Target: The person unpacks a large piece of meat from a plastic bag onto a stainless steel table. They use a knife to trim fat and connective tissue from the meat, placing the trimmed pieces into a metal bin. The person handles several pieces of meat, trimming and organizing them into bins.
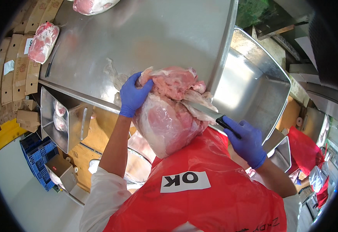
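Note:
A big piece of raw meat, pale pink with whitish membrane, rests at the near edge of the steel table, close against my red apron. My left hand, in a blue glove, grips the meat's upper left side with the fingers curled over a flap. In my blue-gloved right hand is a knife with a black handle. Its blade points left and lies against loose whitish skin on the meat's right side; the tip is hidden there. A thin scrap of membrane lies on the table beside my left hand.
The steel table spreads ahead, with meat pieces at its far left and far edge. A deep steel tub stands right; another bin holding meat stands left. Cardboard boxes line the left. A person in red is at far right.

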`<state>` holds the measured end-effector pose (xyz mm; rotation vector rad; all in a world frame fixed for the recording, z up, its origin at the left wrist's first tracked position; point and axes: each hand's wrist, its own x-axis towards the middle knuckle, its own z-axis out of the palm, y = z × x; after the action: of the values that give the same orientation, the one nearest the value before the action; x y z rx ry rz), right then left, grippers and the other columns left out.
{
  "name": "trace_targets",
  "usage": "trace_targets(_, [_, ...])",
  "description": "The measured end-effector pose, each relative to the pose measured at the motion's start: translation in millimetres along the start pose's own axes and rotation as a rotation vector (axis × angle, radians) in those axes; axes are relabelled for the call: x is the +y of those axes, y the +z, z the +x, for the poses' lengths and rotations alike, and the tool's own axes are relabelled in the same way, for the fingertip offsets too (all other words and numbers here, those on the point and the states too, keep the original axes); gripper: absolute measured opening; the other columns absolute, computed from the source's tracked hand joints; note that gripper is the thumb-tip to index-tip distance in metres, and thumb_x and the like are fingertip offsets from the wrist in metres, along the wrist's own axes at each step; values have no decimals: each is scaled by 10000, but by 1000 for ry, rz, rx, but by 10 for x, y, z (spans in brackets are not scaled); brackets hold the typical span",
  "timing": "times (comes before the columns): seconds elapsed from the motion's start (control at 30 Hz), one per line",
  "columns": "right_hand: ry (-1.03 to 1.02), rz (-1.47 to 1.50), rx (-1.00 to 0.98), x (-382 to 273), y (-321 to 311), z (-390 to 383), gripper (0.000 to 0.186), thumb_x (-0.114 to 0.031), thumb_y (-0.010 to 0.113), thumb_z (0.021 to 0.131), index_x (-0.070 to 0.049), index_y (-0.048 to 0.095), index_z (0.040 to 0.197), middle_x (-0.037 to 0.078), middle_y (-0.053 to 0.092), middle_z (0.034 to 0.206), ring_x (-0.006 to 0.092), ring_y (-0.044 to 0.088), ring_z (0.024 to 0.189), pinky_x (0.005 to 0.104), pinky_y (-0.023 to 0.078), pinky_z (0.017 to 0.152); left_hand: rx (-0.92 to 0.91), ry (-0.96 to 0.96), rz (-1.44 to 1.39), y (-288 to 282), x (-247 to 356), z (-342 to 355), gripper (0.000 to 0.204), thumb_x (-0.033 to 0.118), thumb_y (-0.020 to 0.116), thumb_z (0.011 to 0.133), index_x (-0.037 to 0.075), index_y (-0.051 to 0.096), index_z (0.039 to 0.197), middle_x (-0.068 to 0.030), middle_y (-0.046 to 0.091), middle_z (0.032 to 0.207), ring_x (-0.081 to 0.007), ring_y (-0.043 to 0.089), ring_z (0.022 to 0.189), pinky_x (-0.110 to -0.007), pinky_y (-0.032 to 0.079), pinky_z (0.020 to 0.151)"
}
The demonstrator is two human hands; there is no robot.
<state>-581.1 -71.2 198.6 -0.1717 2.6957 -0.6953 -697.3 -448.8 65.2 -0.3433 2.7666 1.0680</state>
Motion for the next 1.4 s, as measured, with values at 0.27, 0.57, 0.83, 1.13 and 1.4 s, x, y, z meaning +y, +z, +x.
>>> trace_targets(0.27, [-23, -54, 234, 199, 511, -228, 402, -325, 751, 873, -282, 689, 1268, 78, 614, 755, 258, 632, 580, 399, 489, 504, 24, -87, 19, -92, 213, -40, 580, 506, 739, 804, 40, 706, 1148, -174, 728, 1071, -324, 708, 971, -405, 534, 862])
trace_targets(0.57, [-232, -246, 29, 242, 40, 78, 382, -378, 672, 924, -253, 645, 1284, 103, 626, 777, 285, 658, 617, 423, 520, 536, 180, 144, 18, -117, 192, -38, 682, 502, 763, 803, 60, 622, 1304, -235, 627, 1276, -375, 607, 1163, -444, 474, 994])
trace_targets(0.83, [-312, -449, -165, -148, -89, 80, 339, -145, 563, 907, -44, 577, 1231, 153, 655, 848, 330, 676, 670, 451, 540, 603, 28, 261, 411, 162, 840, -1586, 872, 544, 784, 720, 207, 498, 1472, -281, 247, 1603, -539, 196, 1466, -706, 161, 1118])
trace_targets(1.13, [-762, -741, -442, -566, -914, 1792, 195, -113, 630, 853, -115, 685, 1040, 162, 714, 881, 392, 697, 867, 495, 561, 732, 11, 376, 408, 224, 846, -1547, 761, 539, 746, 714, 270, 586, 1407, -232, 208, 1643, -550, 149, 1477, -774, 52, 1099])
trace_targets(1.4, [-603, -260, -203, 586, -698, 1463, 306, -216, 701, 884, -139, 648, 1176, 172, 707, 879, 385, 689, 822, 483, 547, 730, 114, 362, 355, 271, 679, -1553, 762, 556, 734, 717, 241, 598, 1398, -241, 247, 1629, -521, 179, 1482, -747, 35, 1120])
